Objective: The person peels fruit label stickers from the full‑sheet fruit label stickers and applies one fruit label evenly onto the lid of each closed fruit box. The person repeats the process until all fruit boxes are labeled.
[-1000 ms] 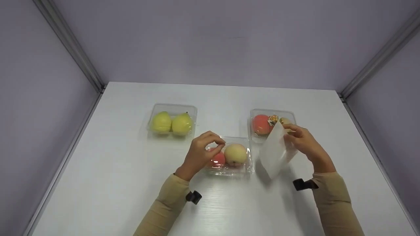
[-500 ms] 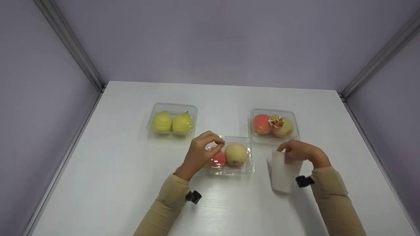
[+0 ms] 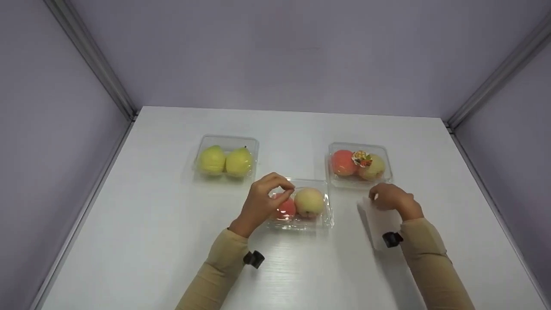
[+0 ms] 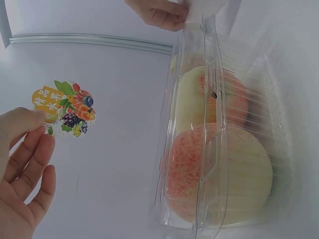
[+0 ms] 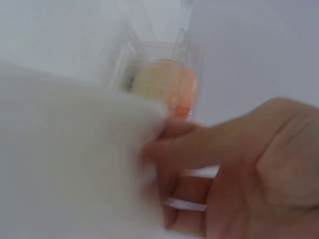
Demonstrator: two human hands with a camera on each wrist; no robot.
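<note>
Left hand (image 3: 261, 201) pinches a sticker (image 4: 64, 107) above the clamshell (image 3: 301, 206) edge; right hand (image 3: 389, 199) pinches a white sheet (image 3: 379, 221) flat on bare table (image 3: 150, 215).

From the apple box (image 3: 301, 206), the pear box (image 3: 227, 160) lies at ten o'clock, the stickered box (image 3: 359, 165) at two o'clock.

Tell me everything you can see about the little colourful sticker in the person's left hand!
The sticker is small with a wavy, cut-out edge. It shows printed fruit: grapes, berries and green leaves, plus an orange patch with yellow characters. It looks like thin glossy paper. The left hand pinches it at one edge, holding it up just beside the clear box of peaches, which it does not touch.
</note>
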